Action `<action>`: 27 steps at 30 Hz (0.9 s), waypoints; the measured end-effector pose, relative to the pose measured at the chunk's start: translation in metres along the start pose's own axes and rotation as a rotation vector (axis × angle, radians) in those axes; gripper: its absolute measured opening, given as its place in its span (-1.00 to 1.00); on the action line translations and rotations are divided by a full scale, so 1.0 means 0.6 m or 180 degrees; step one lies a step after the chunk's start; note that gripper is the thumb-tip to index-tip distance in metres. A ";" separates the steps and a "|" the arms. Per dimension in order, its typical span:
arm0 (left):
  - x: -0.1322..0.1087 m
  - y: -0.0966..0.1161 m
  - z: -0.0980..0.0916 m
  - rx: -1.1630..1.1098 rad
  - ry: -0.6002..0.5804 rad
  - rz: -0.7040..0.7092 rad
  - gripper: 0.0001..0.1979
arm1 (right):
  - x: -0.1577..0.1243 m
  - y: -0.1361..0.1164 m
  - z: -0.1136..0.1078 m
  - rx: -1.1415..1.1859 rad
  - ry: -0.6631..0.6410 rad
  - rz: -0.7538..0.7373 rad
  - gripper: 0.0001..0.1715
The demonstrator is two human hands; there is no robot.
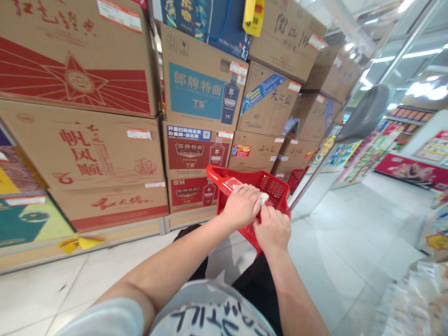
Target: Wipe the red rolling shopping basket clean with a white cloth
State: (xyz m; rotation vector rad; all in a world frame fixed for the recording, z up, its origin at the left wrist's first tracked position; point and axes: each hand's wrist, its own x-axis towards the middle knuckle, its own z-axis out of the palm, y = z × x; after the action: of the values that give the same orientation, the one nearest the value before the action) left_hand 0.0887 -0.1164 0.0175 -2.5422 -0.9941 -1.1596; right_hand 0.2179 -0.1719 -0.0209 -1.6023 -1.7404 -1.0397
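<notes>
- Tiled floor [336, 224]: your widest room is on the right, running back into the aisle; bagged goods [409, 298] edge it lower right.
- Carton stacks [206, 93]: wall off your left and front; the low ledge [119, 239] under them marks the floor's edge.
- Slanted metal post [319, 165]: just beyond the cart's right side, tight there.
- Red cart [273, 186]: right in front of you, basket beyond your hands, near the cartons.
- Left hand [245, 203] and right hand [275, 226]: side by side, both curled over its handle [219, 177].
- Small white thing [264, 199]: at your left fingertips, can't tell what.
</notes>
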 end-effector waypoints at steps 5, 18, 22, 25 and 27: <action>0.000 -0.007 -0.001 0.0047 -0.0004 -0.0084 -0.66 | 0.004 -0.003 -0.010 0.0008 -0.0087 0.0010 -0.63; 0.005 -0.010 0.002 0.0083 0.0064 -0.0370 -0.65 | 0.001 0.001 -0.006 -0.0012 0.0066 -0.0023 -0.60; 0.002 0.002 0.007 0.0037 0.0101 -0.0171 -0.68 | 0.000 0.003 -0.002 -0.0033 -0.0003 -0.0022 -0.72; 0.002 0.005 0.008 -0.0052 0.0042 0.0025 -0.68 | 0.000 0.003 -0.003 -0.0040 -0.0030 -0.0026 -0.73; 0.006 0.001 0.009 -0.0028 0.0030 -0.0128 -0.66 | 0.001 0.002 -0.003 -0.0031 -0.0073 -0.0036 -0.65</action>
State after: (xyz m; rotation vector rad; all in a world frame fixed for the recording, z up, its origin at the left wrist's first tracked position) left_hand 0.0939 -0.1127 0.0167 -2.5322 -1.0450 -1.1880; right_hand 0.2188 -0.1731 -0.0193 -1.6181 -1.7641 -1.0404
